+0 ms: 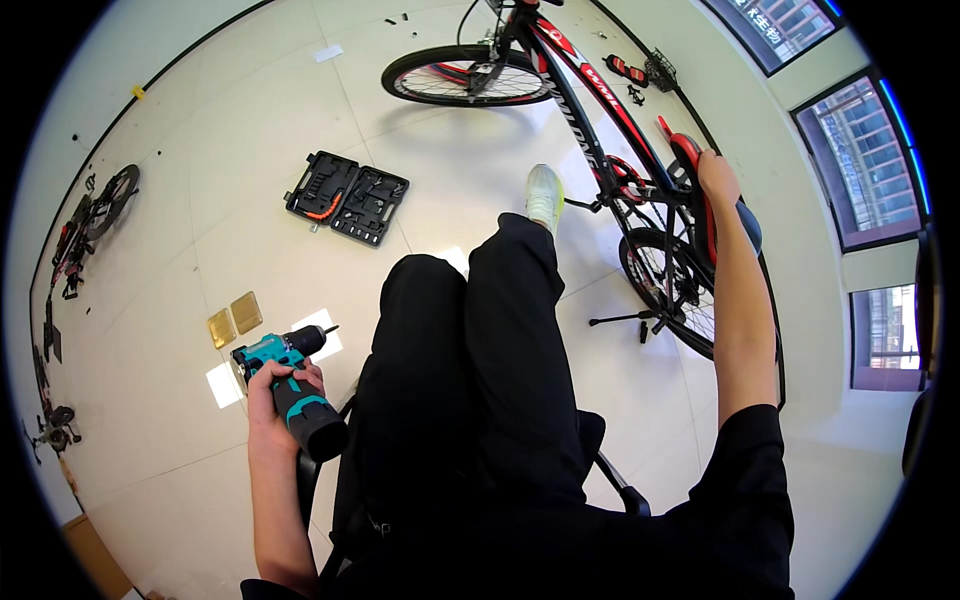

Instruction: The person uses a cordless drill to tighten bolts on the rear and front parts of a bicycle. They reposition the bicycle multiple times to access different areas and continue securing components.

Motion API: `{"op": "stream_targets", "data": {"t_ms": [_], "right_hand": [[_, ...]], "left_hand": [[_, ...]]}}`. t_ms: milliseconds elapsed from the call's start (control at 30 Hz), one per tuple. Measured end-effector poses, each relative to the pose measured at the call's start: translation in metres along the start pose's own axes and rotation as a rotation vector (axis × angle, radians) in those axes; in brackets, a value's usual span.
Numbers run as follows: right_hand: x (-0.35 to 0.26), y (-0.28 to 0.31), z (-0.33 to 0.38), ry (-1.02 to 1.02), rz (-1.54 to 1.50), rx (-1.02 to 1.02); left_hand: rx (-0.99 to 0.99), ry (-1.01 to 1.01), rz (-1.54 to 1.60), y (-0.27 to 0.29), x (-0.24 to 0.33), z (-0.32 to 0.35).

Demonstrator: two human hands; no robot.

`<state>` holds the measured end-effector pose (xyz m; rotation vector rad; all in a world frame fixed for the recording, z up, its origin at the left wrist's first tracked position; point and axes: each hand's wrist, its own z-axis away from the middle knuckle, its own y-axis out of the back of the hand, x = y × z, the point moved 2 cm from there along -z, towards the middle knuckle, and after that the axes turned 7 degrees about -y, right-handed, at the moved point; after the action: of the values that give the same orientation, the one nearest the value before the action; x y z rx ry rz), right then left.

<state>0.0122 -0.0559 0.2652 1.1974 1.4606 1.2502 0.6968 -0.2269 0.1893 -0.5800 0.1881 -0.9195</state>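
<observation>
My left hand (272, 397) grips a teal and black cordless drill (293, 375) by its handle, low at my left side, with the bit pointing away to the right. My right hand (717, 177) rests on the saddle (690, 160) of a red and black bicycle (590, 110) that stands on its kickstand to my right. I am seated, my legs in black trousers stretched forward, and one white shoe (545, 195) is near the bicycle's pedal.
An open black tool case (347, 197) lies on the pale tiled floor ahead to the left. Two gold floor plates (234, 318) sit near the drill. Bicycle parts (95, 215) lie along the left wall. Windows line the right side.
</observation>
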Motion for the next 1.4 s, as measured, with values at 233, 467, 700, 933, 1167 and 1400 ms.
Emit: {"op": "stream_targets", "data": {"t_ms": [233, 467, 700, 933, 1167, 1400], "right_hand": [[0.015, -0.026, -0.016, -0.068, -0.017, 0.039], [0.021, -0.037, -0.028, -0.087, -0.013, 0.067], [0.019, -0.04, -0.039, -0.136, -0.008, 0.076], [0.016, -0.037, -0.031, -0.184, -0.069, 0.063], [0.018, -0.033, -0.036, -0.158, 0.005, 0.086], [0.049, -0.044, -0.052, -0.147, 0.034, 0.159]], "left_hand": [[-0.018, -0.032, 0.007, 0.023, 0.009, -0.028], [-0.06, -0.069, 0.028, 0.052, 0.028, -0.059], [-0.024, -0.076, 0.099, 0.066, 0.033, -0.068], [-0.011, -0.069, 0.077, 0.068, 0.032, -0.07], [0.003, -0.092, 0.112, 0.084, 0.039, -0.085], [-0.02, -0.125, 0.066, 0.097, 0.045, -0.097]]}}
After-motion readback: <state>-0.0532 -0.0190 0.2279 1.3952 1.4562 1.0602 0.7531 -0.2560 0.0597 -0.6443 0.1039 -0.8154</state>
